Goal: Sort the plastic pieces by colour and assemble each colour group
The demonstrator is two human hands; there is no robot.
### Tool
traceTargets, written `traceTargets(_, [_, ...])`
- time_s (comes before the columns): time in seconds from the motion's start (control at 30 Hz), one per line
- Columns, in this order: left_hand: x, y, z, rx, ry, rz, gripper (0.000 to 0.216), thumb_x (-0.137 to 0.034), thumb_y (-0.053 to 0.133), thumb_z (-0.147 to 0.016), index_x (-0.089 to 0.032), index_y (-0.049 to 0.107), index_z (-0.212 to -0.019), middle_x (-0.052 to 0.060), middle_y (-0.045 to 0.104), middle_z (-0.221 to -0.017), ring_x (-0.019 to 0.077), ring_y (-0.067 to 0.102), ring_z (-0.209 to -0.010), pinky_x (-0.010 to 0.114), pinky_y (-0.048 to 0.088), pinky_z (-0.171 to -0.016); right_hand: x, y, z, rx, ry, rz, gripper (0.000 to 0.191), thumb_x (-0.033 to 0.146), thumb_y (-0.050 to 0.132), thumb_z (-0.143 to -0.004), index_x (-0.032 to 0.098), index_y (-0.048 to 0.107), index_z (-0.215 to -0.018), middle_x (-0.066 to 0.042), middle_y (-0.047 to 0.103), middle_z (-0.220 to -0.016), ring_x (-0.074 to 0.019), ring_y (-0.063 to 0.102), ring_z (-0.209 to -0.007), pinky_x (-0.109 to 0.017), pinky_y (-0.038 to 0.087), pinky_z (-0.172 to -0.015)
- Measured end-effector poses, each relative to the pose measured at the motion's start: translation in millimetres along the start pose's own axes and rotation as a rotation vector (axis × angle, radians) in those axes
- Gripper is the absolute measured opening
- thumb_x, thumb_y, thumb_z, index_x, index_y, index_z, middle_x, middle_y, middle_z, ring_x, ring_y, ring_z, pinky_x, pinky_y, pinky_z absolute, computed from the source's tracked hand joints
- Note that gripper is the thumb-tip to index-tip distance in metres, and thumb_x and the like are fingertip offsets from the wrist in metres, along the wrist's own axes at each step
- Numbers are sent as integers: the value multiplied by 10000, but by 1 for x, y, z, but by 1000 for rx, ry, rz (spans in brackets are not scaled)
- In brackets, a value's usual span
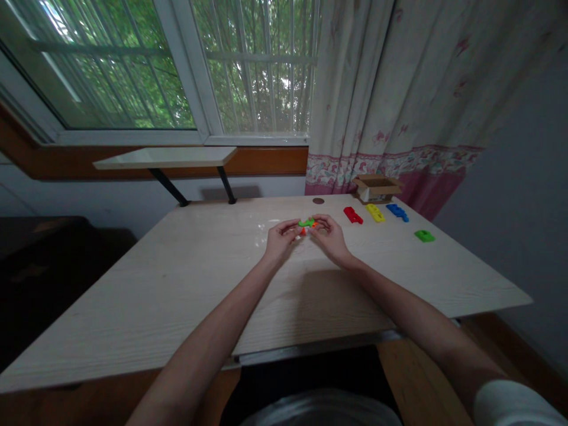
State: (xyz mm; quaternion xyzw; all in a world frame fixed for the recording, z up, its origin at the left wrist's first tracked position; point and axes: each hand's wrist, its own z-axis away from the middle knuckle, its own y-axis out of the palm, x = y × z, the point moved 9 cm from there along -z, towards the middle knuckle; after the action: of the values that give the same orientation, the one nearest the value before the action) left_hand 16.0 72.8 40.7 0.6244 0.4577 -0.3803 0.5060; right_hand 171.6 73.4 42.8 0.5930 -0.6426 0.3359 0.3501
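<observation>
Above the middle of the table, my left hand [283, 238] and my right hand [329, 236] face each other with bent fingers. Between them they pinch a small toy piece [305, 223], green on top with orange and red parts and a bit of white below. Its exact kind is too small to make out, and my fingertips cover both ends. To the right on the table lie a red plastic piece [353, 215], a yellow plastic piece [375, 213], a blue plastic piece [397, 212] and, closer to me, a green plastic piece [425, 236].
An open cardboard box [378, 188] stands at the back right of the pale wooden table [177, 296]. A dark round disc [318, 201] lies at the rear edge. At the back left, a raised white shelf [166, 157] rests on black legs. Behind are a window and a curtain [350, 89].
</observation>
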Motion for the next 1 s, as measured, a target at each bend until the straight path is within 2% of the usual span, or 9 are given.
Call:
traceTargets(0.3, [0,0,0,4,-7,-12,352,-266,799,-496,-126,727,-810,47,667,-654,103,536,-528,227,388,-500,6,0,2,-8,-58,66,283,248,650,-706,225,570,-976,-37,622,-1019,-112,561,-696,-298,483,-734])
traceTargets(0.53, [3,-3,-3,-10,-3,-25,296,-271,787,-512,-130,717,-763,31,643,-603,88,496,-495,212,333,-463,13,1,4,-4,-74,146,293,276,663,-699,224,587,-976,-32,631,-968,-117,553,-673,-314,476,-742])
traceTargets(0.73, [20,-1,-5,27,-82,36,363,-296,792,-527,-116,712,-832,4,597,-541,45,388,-411,194,243,-411,18,4,7,-25,-78,116,417,278,695,-676,240,566,-1071,-40,621,-1017,-116,556,-698,-303,485,-735])
traceTargets(0.9, [36,1,-6,70,-166,171,438,-320,806,-513,-124,694,-889,-2,595,-578,28,376,-405,175,231,-395,23,8,11,4,-109,117,414,287,675,-705,246,562,-1101,-35,625,-1003,-110,558,-705,-310,480,-780])
traceTargets(1.0, [34,-2,-7,50,-163,191,453,-289,813,-493,-124,684,-894,-13,584,-582,26,383,-411,171,246,-396,18,7,10,-8,-61,83,430,303,684,-689,248,569,-1100,-37,625,-1019,-108,562,-704,-317,480,-782])
